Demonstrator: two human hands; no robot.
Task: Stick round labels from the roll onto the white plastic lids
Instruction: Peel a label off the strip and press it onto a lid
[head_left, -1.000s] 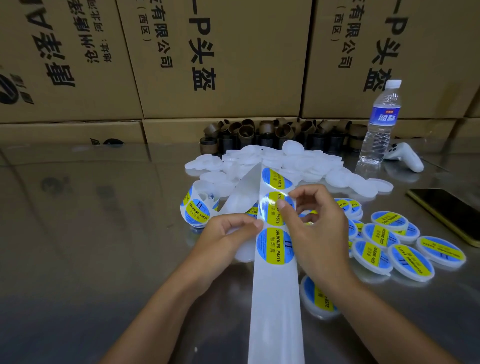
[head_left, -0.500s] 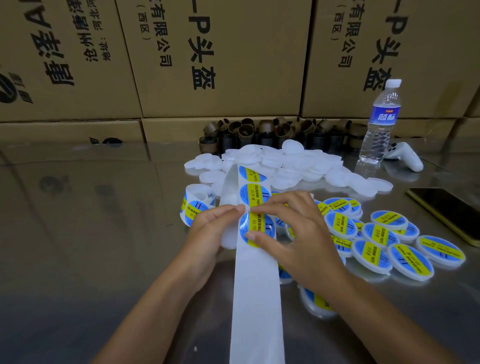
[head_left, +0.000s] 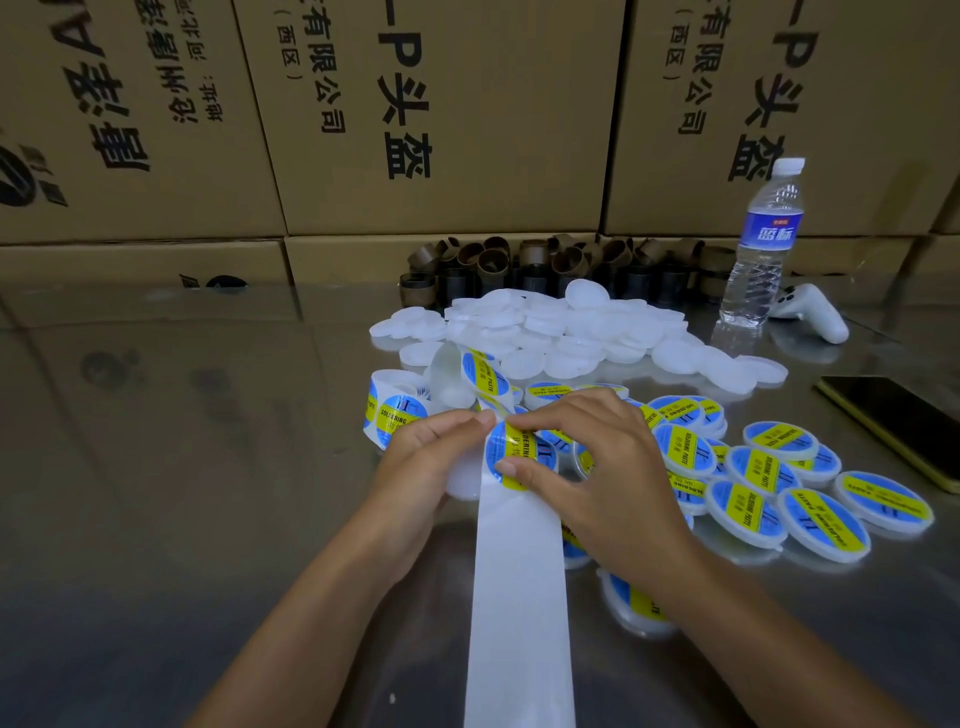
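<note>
Although a cluster of labelled lids (head_left: 826, 525) lies on the right of the counter (head_left: 156, 467), with a few more near the right wrist, a larger heap of bare lids (head_left: 566, 332) waits on the far side. By that count the job looks less than half done. One more lid is being labelled at the centre of the view. The left hand (head_left: 426, 467) grips a white lid (head_left: 462, 480) by its left edge, fingers curled under it and the thumb at the label's far edge. The right hand (head_left: 618, 483) pinches a round label (head_left: 524, 449) over that lid, thumb on the label's near edge and fingers arched over its far side. Whether the label is stuck down flat cannot be told. The label is glossy, blue with a yellow band across it printed "SOLDERING PASTE", and it catches the light. A wide white backing strip (head_left: 519, 597) runs from under the label toward the viewer. Beyond the hands it loops up, carrying more labels, and runs to the roll (head_left: 395, 415) just to the left. Further back stand brown cardboard cores (head_left: 493, 265), a water bottle (head_left: 761, 244) and stacked cartons (head_left: 441, 104).
</note>
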